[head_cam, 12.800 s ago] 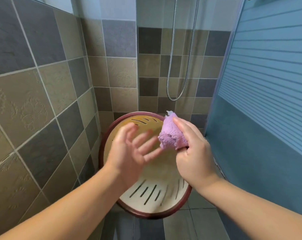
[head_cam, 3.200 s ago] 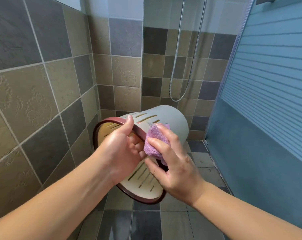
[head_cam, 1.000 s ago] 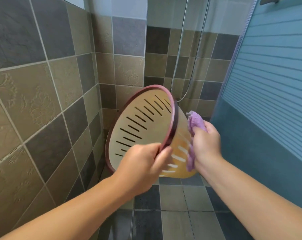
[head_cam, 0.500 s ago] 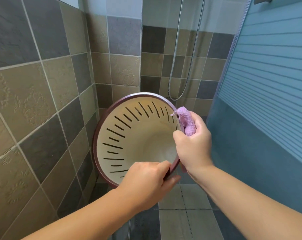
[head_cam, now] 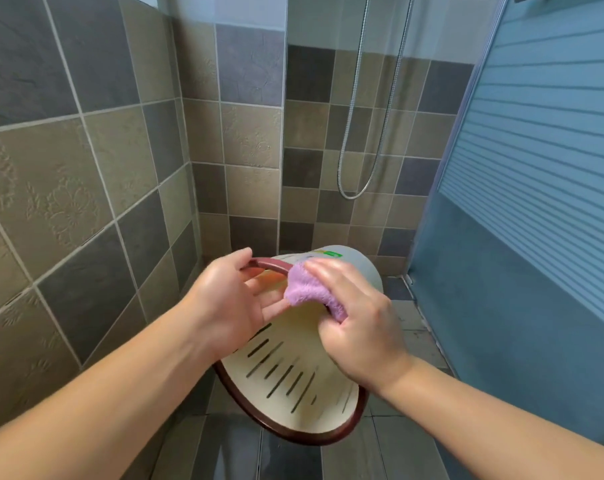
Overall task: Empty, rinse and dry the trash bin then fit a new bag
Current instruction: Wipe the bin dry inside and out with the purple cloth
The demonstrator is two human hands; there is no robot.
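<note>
While the left hand (head_cam: 224,303) hooks its thumb over the dark red rim at the top of the trash bin (head_cam: 293,386), its fingers (head_cam: 269,306) lie fairly straight inside the mouth, grasping the rim between thumb and fingers. The right hand (head_cam: 359,327) is clenched around a purple cloth (head_cam: 307,292), pressing it against the rim and the outer wall on the bin's upper right side. The bin is held in the air above the tiled floor (head_cam: 231,455), tilted so its mouth faces the camera and downward, its closed base pointing away toward the back wall.

The left tiled wall (head_cam: 68,202) runs close beside the left forearm. The frosted blue shower door (head_cam: 536,202) stands to the right of the right arm. Open floor shows below and behind the bin. A shower hose (head_cam: 354,133) hangs in a loop on the back wall, well apart from the bin.

The bin is pale cream plastic with rows of narrow slots in its side wall and a maroon band around the mouth; a small coloured label shows near its base.
</note>
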